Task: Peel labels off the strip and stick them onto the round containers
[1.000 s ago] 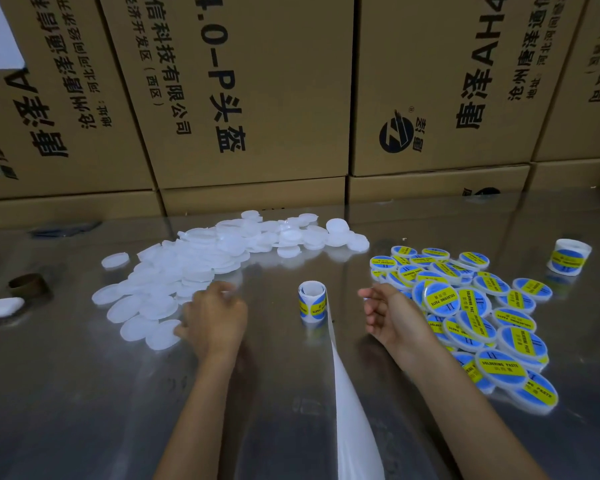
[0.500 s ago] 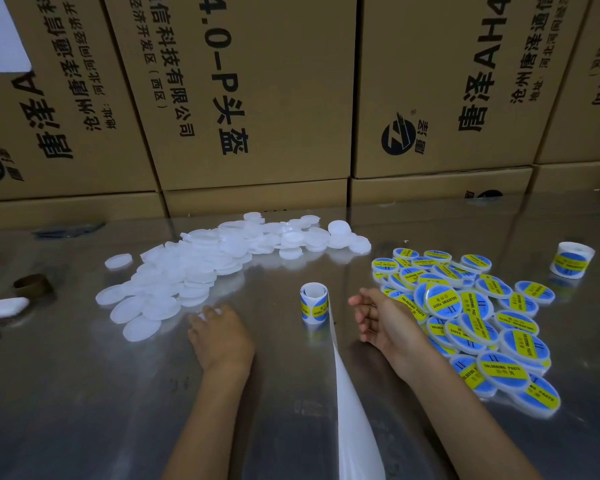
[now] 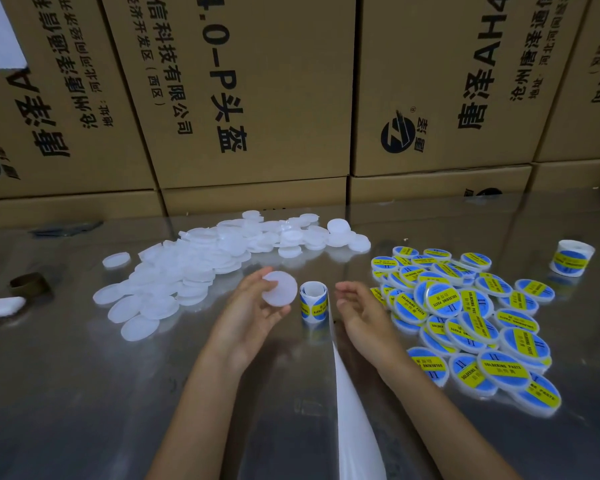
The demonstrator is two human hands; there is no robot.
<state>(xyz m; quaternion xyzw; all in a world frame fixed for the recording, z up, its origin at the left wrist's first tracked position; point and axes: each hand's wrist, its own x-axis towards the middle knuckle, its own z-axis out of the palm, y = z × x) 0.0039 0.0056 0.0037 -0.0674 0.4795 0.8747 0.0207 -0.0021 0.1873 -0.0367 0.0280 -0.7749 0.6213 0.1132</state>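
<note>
My left hand (image 3: 253, 315) holds one blank white round container (image 3: 280, 287) tilted up, just left of the label roll (image 3: 313, 300). The roll stands upright on the table, blue and yellow labels on its outside, and its white backing strip (image 3: 352, 424) trails toward me. My right hand (image 3: 359, 311) hovers right of the roll, fingers apart and slightly curled, holding nothing. A heap of blank white containers (image 3: 201, 268) lies to the left. Labelled blue and yellow containers (image 3: 465, 320) are piled to the right.
A second label roll (image 3: 570, 257) stands at the far right. A brown tape core (image 3: 28, 284) and a white object (image 3: 1, 306) lie at the left edge. Cardboard boxes (image 3: 257, 98) wall off the back of the shiny metal table (image 3: 84, 393).
My left hand picked a blank container from the left heap and carried it right, up beside the roll. My right hand opened and shifted slightly toward the roll.
</note>
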